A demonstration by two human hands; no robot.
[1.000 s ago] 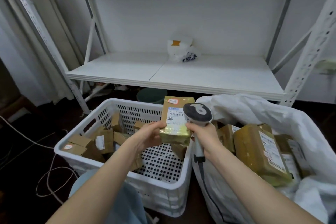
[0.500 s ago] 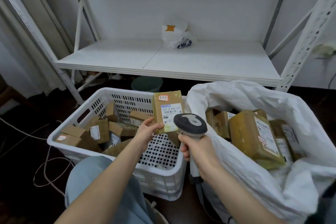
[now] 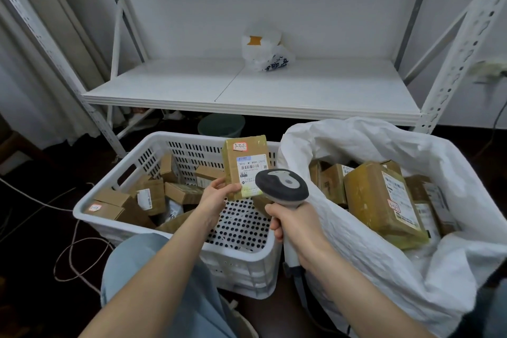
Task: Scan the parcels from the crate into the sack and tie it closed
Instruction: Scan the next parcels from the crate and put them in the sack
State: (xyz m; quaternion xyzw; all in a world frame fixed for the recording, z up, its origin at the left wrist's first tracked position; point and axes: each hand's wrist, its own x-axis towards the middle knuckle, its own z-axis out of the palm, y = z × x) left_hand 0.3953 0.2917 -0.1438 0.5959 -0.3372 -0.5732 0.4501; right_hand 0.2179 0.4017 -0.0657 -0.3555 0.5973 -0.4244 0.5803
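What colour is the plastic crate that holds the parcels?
The crate is white, with perforated walls and floor, seen in the head view.

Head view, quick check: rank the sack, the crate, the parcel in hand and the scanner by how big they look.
1. sack, slightly ahead of the next
2. crate
3. parcel and scanner: these look alike, and the scanner is nearer the camera, so I won't rank them.

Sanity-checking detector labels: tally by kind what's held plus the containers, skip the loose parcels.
Parcel, held in left hand: 1
Scanner, held in right hand: 1
Crate: 1
Sack: 1
Total: 4
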